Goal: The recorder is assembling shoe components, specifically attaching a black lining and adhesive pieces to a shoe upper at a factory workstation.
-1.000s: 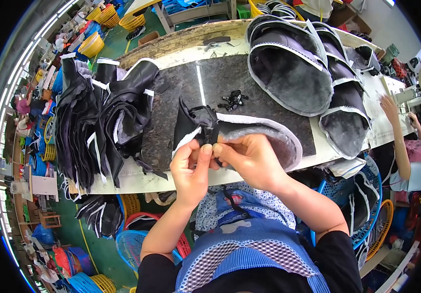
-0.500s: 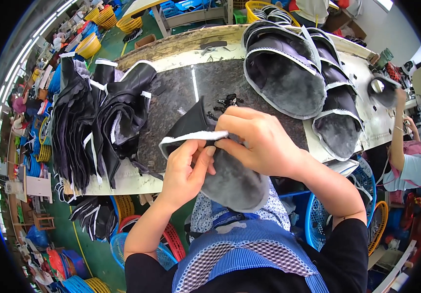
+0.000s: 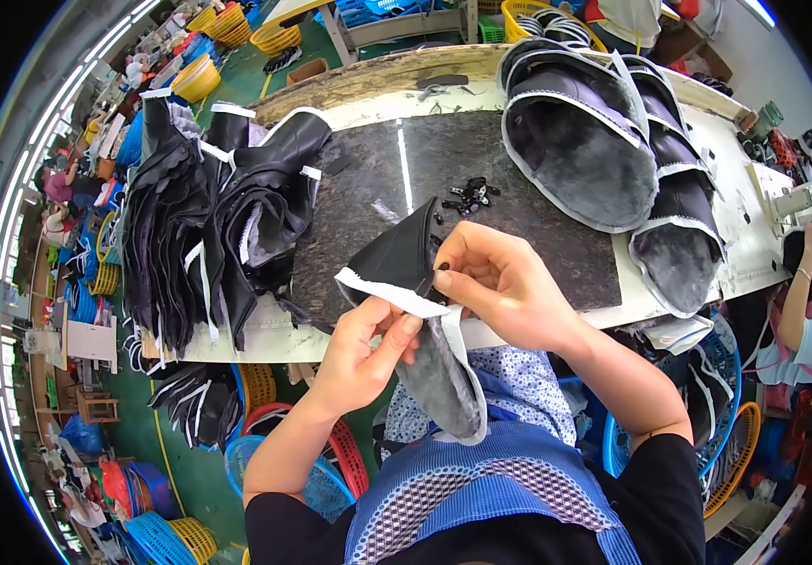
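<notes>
A black boot upper (image 3: pixel 393 250) with a white edge strip and grey fleece lining (image 3: pixel 436 377) hangs over the table's near edge. My left hand (image 3: pixel 361 356) is closed, pinching its white edge between thumb and fingers. Close to the upper's right side, my right hand (image 3: pixel 511 290) is closed with thumb and forefinger on a small black piece (image 3: pixel 442 267), apparently a zipper slider. Its fingertips partly hide the piece and the upper's edge. Beyond my hands, a small heap of similar black sliders (image 3: pixel 472 195) lies on the dark mat (image 3: pixel 349 202).
Stacked black uppers (image 3: pixel 166 235) pile up on the left of the table; fleece-lined ones (image 3: pixel 580 160) stand nested on the right. Blue basket (image 3: pixel 728 414) and red basket (image 3: pixel 345 457) sit below the near edge. At far right is another person's arm (image 3: pixel 797 292).
My right hand has drawn back from the white edge and now pinches a small black piece beside the upper. The upper has turned, its lining now seen narrower. The whole view has shifted slightly.
</notes>
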A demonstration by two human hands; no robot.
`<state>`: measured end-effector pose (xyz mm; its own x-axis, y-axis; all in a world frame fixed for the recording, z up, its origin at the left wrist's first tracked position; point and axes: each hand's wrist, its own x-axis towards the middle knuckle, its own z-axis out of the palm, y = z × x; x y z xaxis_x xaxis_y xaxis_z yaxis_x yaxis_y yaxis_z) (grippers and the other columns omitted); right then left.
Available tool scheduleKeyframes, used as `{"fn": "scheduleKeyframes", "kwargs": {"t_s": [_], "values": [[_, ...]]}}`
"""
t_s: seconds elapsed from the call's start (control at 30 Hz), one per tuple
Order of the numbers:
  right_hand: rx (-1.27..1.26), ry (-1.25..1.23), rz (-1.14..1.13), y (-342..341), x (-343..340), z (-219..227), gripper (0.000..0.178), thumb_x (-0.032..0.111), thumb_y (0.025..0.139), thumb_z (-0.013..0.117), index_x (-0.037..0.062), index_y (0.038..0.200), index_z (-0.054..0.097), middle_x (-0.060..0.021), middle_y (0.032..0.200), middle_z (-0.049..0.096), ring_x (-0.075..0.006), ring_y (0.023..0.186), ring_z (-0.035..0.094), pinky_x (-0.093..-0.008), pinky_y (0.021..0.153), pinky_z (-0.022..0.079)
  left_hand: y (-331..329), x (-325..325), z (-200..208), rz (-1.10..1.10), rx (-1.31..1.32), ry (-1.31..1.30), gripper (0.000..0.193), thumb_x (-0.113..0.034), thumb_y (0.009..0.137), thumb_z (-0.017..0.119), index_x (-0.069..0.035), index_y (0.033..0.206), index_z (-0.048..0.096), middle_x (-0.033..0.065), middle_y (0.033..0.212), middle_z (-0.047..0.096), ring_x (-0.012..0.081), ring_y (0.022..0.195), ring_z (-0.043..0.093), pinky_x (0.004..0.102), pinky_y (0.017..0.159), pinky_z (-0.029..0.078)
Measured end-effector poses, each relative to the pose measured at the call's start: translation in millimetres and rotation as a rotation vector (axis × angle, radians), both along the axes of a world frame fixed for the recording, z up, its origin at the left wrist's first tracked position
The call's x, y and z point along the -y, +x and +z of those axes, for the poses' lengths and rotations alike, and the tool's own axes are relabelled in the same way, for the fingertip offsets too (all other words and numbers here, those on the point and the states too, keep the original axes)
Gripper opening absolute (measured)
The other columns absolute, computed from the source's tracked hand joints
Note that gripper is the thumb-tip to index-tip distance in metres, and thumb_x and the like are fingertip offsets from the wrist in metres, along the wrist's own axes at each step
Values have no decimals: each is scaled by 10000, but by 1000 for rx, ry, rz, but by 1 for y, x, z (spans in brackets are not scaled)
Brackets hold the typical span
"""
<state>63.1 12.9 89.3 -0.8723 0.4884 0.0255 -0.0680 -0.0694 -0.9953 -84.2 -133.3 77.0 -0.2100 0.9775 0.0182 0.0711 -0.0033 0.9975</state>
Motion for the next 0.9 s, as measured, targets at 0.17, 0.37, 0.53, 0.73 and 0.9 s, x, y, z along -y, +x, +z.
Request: {"fn": "scheduleKeyframes", "kwargs": {"t_s": [0.17, 0.37, 0.53, 0.73, 0.9], "values": [[-36, 194, -138, 3, 17, -5, 62, 5, 881, 595, -13, 908, 542, -45, 763, 580, -80, 659, 581, -239, 576, 474, 2, 7, -1, 41, -37, 38, 161, -123, 947, 576, 20, 1011, 616, 47, 775, 621, 118, 704, 597, 262, 652, 480], [-110, 659, -231, 13, 40, -16, 115, -43, 786, 635, -25, 886, 583, -131, 738, 608, -232, 603, 643, -303, 526, 494, 15, 11, -5, 150, -101, 6, 169, -61, 840, 692, -3, 999, 682, 110, 1065, 609, 181, 984, 618, 274, 796, 489], [126, 528, -249, 22, 29, -23, 102, -4, 772, 644, 6, 859, 592, -138, 698, 611, -226, 615, 655, -320, 549, 491, 26, 14, -44, 134, -163, 58, 179, 4, 844, 647, -17, 1017, 687, 127, 1271, 488, 258, 1136, 534, 339, 938, 430], [237, 602, -614, 23, -19, -54, 74, 38, 788, 664, 3, 818, 606, -64, 640, 548, -110, 559, 493, -260, 538, 403, 41, 34, -53, 53, -250, 121, 227, 58, 751, 604, 15, 962, 676, 145, 1052, 611, 277, 989, 601, 360, 887, 453], [-260, -242, -76, 13, -15, -72, 215, 110, 875, 670, 36, 1051, 572, -54, 1114, 622, -149, 1193, 497, -307, 989, 393, 33, 56, -69, 210, 135, 260, 164, 19, 790, 587, 53, 936, 653, 127, 951, 664, 208, 834, 640, 328, 769, 505]]}}
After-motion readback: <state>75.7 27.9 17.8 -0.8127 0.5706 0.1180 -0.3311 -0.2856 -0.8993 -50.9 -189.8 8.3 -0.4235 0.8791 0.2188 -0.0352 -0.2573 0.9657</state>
